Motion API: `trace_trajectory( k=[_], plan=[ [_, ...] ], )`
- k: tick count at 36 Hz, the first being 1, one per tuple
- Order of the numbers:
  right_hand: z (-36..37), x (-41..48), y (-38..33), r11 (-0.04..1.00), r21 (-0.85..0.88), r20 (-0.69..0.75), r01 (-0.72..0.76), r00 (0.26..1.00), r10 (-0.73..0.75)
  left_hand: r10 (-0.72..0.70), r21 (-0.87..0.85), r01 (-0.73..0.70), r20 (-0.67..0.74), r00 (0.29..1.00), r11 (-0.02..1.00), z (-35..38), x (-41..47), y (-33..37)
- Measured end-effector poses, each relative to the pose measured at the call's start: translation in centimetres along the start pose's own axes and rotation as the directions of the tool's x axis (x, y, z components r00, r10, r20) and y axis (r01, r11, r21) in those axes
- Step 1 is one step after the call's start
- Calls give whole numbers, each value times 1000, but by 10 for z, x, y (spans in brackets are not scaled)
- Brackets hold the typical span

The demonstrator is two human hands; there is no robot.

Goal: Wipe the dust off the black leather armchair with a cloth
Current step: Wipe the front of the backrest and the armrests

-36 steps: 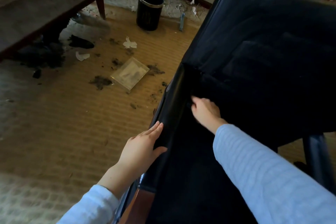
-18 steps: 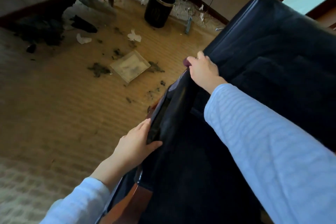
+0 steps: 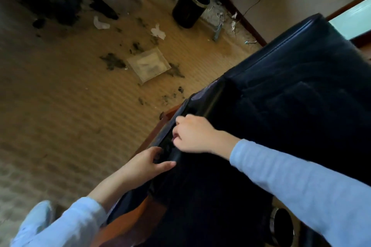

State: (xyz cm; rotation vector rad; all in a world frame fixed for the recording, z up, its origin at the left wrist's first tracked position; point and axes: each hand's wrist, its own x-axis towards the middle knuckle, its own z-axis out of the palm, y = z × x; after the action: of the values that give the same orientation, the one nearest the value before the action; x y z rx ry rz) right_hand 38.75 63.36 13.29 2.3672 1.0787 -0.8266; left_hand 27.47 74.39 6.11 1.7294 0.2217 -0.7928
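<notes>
At armrest of black leather armchair on tan ribbed carpet, left hand fingers were clamped round padded edge; right hand fingers were curled just beside, contents indiscernible.

No legible text, label, brand, number or sign noted. Markings on the flat packet on the floor are too blurred to read.
</notes>
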Motion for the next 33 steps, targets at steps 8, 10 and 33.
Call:
trace_trajectory(
  k=[8,10,33],
  plan=[
    [-11,-8,-33,961,214,168,174,963,-211,28,11,-30,121,992,999,-10,-2,-15],
    [-19,1,-12,973,180,92,145,982,-164,15,-10,-14,116,993,1000,-10,0,-16],
    [-18,33,34,987,-153,154,-48,985,72,-117,-256,70,-175,978,964,-14,3,-22]
  ],
)
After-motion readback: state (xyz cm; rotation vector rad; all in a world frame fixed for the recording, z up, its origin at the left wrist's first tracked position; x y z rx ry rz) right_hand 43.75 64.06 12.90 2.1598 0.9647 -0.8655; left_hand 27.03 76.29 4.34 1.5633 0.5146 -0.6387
